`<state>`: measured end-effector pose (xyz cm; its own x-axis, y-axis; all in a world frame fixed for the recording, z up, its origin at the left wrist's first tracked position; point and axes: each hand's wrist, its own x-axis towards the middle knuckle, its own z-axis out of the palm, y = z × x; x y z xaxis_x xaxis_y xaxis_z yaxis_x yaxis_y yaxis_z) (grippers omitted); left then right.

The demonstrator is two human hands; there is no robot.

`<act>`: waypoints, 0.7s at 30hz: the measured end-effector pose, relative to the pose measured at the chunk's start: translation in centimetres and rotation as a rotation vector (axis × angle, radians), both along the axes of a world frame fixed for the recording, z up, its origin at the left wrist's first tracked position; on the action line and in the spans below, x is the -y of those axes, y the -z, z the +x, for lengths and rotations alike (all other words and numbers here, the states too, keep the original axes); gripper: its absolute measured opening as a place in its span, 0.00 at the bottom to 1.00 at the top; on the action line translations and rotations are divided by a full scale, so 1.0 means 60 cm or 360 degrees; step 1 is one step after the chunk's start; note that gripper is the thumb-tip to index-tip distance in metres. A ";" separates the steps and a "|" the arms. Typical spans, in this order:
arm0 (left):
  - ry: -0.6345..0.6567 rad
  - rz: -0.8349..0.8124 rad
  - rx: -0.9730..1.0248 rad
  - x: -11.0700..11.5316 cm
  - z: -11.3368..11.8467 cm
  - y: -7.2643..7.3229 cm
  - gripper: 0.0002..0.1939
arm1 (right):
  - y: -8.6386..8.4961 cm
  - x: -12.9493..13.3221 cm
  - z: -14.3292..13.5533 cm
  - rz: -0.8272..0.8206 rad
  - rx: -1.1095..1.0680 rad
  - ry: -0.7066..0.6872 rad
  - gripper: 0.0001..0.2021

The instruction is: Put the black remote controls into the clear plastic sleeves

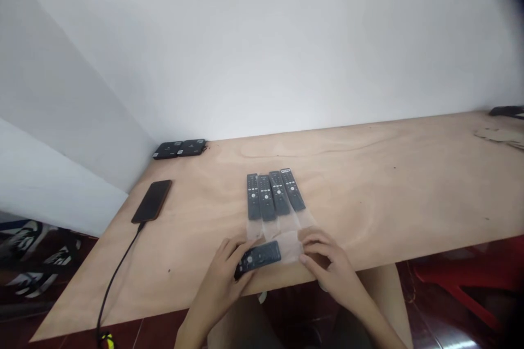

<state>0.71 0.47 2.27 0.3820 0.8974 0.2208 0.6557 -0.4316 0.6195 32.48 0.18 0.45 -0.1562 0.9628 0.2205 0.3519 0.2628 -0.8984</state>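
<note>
My left hand (229,267) grips a black remote control (260,258) near the front edge of the table, thumb and fingers around its left end. From the remote's right end, a clear plastic sleeve (291,246) stretches toward my right hand (325,259), whose fingers pinch its edge. How much of the remote lies inside the sleeve is hard to tell. Just beyond my hands, several black remote controls (266,197) lie side by side in clear sleeves, their open ends toward me. The rightmost one (292,188) carries a white label at its top.
A phone (152,202) with a black cable (118,270) rests on the wooden table (409,191) at left. Two black boxes (191,147) sit at the back left by the wall. Cardboard pieces (501,136) lie far right. A red chair (462,278) stands below the right edge.
</note>
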 end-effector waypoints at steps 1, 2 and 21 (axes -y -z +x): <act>-0.0016 0.0046 0.0010 0.000 0.001 0.003 0.31 | 0.001 0.001 -0.004 -0.0004 -0.0032 0.0017 0.08; -0.0024 0.0089 0.0016 0.000 0.003 0.006 0.30 | 0.003 0.001 -0.007 -0.0014 -0.0069 0.0036 0.07; 0.0027 0.0222 0.0053 0.005 0.024 0.008 0.28 | -0.010 -0.010 -0.034 -0.0957 -0.1156 0.0108 0.19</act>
<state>2.14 0.19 1.80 0.3870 0.8507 0.3557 0.6278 -0.5256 0.5741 30.44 0.77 1.03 -0.1150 0.9486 -0.2947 -0.3492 -0.3164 -0.8820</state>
